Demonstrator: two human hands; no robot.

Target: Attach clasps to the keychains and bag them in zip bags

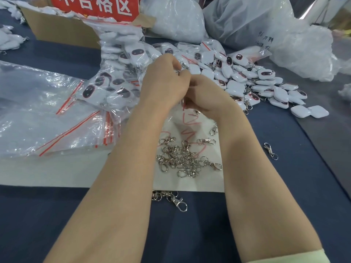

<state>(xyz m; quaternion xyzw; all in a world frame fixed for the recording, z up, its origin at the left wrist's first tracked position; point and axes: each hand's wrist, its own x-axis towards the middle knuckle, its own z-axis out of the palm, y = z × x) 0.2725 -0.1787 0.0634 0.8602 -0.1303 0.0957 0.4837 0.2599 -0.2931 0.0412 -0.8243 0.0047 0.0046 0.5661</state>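
My left hand (165, 80) and my right hand (207, 93) meet above the middle of the table, fingers curled around a small metal clasp (183, 68) and something hidden between them. Behind them lies a heap of white keychains (247, 76) with dark oval faces. Several loose silver clasps (182, 158) lie in a pile on a white sheet (190, 183) under my forearms. Clear zip bags (38, 114) with red strips are stacked at the left. A large clear bag of bagged keychains (117, 73) stands left of my hands.
A cardboard box (62, 29) with a red sign (95, 6) sits at the back left. Large white plastic sacks (247, 19) fill the back right. One clasp (270, 150) lies alone on the blue cloth at right; more clasps (171, 199) lie near the sheet's front edge.
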